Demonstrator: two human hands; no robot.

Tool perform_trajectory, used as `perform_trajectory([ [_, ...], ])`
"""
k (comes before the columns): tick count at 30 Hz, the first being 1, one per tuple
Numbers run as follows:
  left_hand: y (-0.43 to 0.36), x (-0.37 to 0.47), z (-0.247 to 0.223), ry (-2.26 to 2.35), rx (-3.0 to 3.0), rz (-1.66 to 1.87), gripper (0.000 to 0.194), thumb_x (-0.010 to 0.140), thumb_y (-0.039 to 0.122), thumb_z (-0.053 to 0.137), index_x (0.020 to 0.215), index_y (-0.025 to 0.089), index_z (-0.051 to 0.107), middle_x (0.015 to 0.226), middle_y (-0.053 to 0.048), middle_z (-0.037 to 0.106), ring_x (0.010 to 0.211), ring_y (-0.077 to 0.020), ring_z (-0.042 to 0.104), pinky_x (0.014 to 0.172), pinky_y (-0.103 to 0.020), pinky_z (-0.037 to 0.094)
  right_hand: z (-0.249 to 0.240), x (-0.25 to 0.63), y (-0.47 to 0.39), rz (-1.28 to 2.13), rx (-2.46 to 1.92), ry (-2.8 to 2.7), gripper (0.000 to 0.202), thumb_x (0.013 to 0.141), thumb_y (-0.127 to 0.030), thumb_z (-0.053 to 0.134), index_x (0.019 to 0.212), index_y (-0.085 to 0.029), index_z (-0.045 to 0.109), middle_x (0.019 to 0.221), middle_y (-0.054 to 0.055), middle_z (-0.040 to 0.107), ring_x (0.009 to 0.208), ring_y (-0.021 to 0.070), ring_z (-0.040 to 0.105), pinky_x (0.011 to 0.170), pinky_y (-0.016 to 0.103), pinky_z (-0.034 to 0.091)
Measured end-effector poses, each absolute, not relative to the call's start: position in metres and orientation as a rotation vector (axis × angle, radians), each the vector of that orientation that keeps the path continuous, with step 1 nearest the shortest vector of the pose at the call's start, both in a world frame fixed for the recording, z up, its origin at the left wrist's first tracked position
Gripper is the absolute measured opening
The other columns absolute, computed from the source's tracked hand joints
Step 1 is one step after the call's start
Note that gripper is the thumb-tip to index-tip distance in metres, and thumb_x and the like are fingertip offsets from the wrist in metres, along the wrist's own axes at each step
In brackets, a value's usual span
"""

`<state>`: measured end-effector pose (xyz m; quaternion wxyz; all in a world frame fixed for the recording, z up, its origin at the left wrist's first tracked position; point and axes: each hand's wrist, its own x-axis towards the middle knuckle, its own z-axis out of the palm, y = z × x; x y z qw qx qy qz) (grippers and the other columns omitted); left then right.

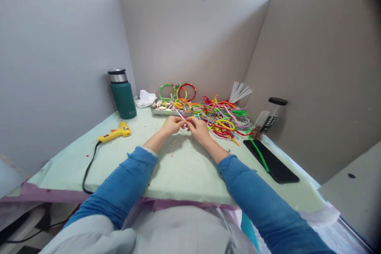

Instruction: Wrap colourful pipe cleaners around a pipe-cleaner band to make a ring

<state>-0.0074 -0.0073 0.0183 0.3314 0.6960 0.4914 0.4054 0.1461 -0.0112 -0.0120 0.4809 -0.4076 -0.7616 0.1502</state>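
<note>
My left hand (172, 125) and my right hand (197, 127) meet over the middle of the table, fingertips nearly touching. Both pinch a thin purple and white strip (180, 114), which slants up and left from between the fingers. Just behind the hands lies a metal tray (163, 112) of shells and small orange pieces. A tangled pile of colourful pipe cleaners (223, 117) lies to the right of the tray. Several wrapped rings stand at the tray's back, among them a red one (195, 92) and a green one (160, 91).
On the left are a green bottle (123, 99) and a yellow glue gun (116, 132) with a black cord. At the right stand a clear container with a black lid (277, 101), a black phone-like slab (279, 166) and white sticks (238, 92). Grey partitions surround the table.
</note>
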Motion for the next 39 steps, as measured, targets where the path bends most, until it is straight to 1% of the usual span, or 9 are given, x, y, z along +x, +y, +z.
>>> perform_trajectory([
  [5,-0.003,-0.007,0.014,1.329,1.8,1.084,0.023,0.07,0.033,0.058,0.061,0.013,0.065,0.046,0.001,0.052,0.041,-0.0069,0.036,0.042,-0.02,0.024,-0.014,0.146,-0.01,0.342,-1.024,-1.863,0.02,0.089,-0.029,0.047,0.099,-0.02,0.061,0.077,0.001,0.069,0.066,0.0131,0.064,0.066,0.024,0.047],
  [11,0.002,-0.008,0.011,1.414,1.857,1.063,0.019,0.07,0.026,0.055,0.057,0.014,0.063,0.045,0.0,0.052,0.042,-0.0075,0.035,0.044,-0.021,0.024,-0.014,0.145,-0.012,0.252,-1.049,-1.888,0.018,0.088,-0.027,0.047,0.096,-0.02,0.062,0.074,0.0,0.068,0.067,0.0134,0.063,0.066,0.023,0.044],
  [16,0.003,-0.009,0.01,1.474,1.835,1.058,0.018,0.068,0.025,0.058,0.055,0.014,0.064,0.042,0.0,0.049,0.042,-0.0086,0.036,0.046,-0.021,0.025,-0.015,0.143,-0.013,0.216,-1.08,-1.901,0.018,0.087,-0.027,0.048,0.097,-0.021,0.062,0.079,0.001,0.069,0.071,0.0141,0.064,0.067,0.024,0.043],
  [21,0.005,-0.01,0.009,1.499,1.805,1.017,0.016,0.068,0.024,0.059,0.056,0.015,0.065,0.044,0.0,0.053,0.042,-0.0089,0.038,0.045,-0.022,0.026,-0.015,0.142,-0.013,0.197,-1.113,-1.908,0.018,0.087,-0.026,0.049,0.097,-0.022,0.063,0.082,0.002,0.07,0.072,0.0147,0.063,0.067,0.024,0.043],
  [25,0.001,-0.01,0.016,1.622,1.909,0.957,0.018,0.068,0.024,0.059,0.054,0.016,0.067,0.045,-0.002,0.055,0.047,-0.0118,0.044,0.048,-0.023,0.028,-0.015,0.142,-0.013,0.165,-1.126,-1.926,0.018,0.087,-0.025,0.049,0.095,-0.022,0.064,0.082,0.002,0.07,0.073,0.0152,0.063,0.068,0.024,0.043],
  [30,-0.005,-0.009,0.022,1.718,2.06,0.957,0.013,0.066,0.024,0.062,0.057,0.018,0.069,0.05,-0.003,0.058,0.053,-0.0147,0.048,0.052,-0.024,0.029,-0.014,0.142,-0.013,0.147,-1.129,-1.964,0.017,0.086,-0.024,0.049,0.093,-0.022,0.065,0.083,0.002,0.069,0.075,0.0153,0.062,0.069,0.024,0.042],
  [33,-0.006,-0.009,0.021,1.741,2.171,0.942,0.013,0.067,0.025,0.062,0.059,0.018,0.069,0.055,-0.005,0.06,0.056,-0.0167,0.051,0.055,-0.025,0.031,-0.016,0.142,-0.011,0.135,-1.115,-1.979,0.017,0.085,-0.023,0.049,0.092,-0.021,0.065,0.083,0.002,0.069,0.075,0.0153,0.061,0.069,0.024,0.041],
  [39,-0.01,-0.009,0.016,1.792,2.344,0.955,0.013,0.07,0.027,0.06,0.065,0.019,0.069,0.062,-0.01,0.063,0.07,-0.0237,0.06,0.062,-0.027,0.037,-0.018,0.143,-0.007,0.089,-1.094,-2.007,0.016,0.083,-0.021,0.05,0.087,-0.02,0.065,0.082,0.002,0.068,0.074,0.0159,0.059,0.068,0.025,0.039],
])
